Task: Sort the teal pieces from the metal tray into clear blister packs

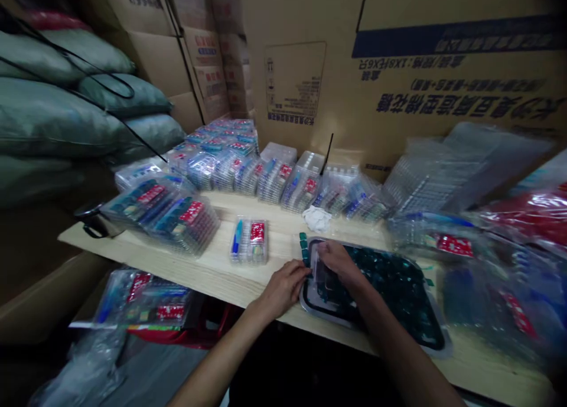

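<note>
A shallow tray (411, 265) with a clear rim holds many small dark green glossy pieces (390, 283). Over its upper left part is my right hand (335, 259), fingers curled together; whatever they hold is hidden. My left hand (283, 283) rests at the tray's left edge with thumb and fingers pinched, and I cannot make out what lies between them. Just above the left fingertips runs a short row of dark green squares (303, 245) on the table. Left of my hands lies a clear compartment box (248, 241) with a blue pen and a red label.
Stacks of filled clear boxes (177, 218) line the left and back of the wooden table (212, 277). A crumpled white tissue (317, 218) lies behind the tray. Clear plastic trays (429, 171) and bagged packs (491, 295) crowd the right. Large cartons (305, 17) stand behind.
</note>
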Demonstrator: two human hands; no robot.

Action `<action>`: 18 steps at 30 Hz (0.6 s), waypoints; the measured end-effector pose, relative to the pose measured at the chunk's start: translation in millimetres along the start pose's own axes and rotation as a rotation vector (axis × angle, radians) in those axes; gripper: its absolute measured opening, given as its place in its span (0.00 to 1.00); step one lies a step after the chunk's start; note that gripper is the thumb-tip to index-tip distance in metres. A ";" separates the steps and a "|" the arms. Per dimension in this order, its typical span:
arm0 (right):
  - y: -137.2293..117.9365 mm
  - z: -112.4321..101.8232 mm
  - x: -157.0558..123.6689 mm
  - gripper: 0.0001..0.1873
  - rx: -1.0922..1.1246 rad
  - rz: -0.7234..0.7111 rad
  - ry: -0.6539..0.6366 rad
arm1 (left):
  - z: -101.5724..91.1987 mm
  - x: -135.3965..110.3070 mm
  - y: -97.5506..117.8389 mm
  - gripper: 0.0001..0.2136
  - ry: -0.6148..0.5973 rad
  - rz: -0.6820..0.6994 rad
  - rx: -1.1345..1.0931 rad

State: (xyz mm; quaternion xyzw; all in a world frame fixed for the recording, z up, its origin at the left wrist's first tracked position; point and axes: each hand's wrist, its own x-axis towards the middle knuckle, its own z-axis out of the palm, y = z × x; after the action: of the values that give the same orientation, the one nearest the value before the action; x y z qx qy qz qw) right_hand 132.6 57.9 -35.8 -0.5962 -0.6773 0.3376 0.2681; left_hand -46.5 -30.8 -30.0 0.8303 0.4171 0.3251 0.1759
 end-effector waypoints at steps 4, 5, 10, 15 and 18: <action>-18.9 -16.6 0.8 0.14 0.277 0.125 -0.175 | -21.1 -6.3 7.7 0.19 -0.007 0.114 0.061; -27.9 -22.5 2.2 0.15 0.384 0.152 -0.184 | -29.8 -7.8 8.9 0.20 0.052 0.108 0.047; -94.6 -24.7 23.1 0.18 0.498 -0.154 0.025 | -83.2 -13.8 -13.7 0.14 0.680 -0.277 -0.119; -137.3 33.4 48.0 0.21 0.085 -0.605 0.106 | -116.0 -24.5 -67.7 0.17 0.891 -0.608 -0.244; -130.0 65.4 56.6 0.27 -0.115 -0.774 0.014 | -117.2 -34.5 -86.2 0.20 0.840 -0.682 -0.218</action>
State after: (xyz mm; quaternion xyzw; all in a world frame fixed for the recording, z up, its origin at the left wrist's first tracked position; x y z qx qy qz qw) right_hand -7.2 96.9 21.8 -0.3129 -0.8680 0.1689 0.3465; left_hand -192.0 -5.3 -7.0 0.4242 0.6606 0.5943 0.1747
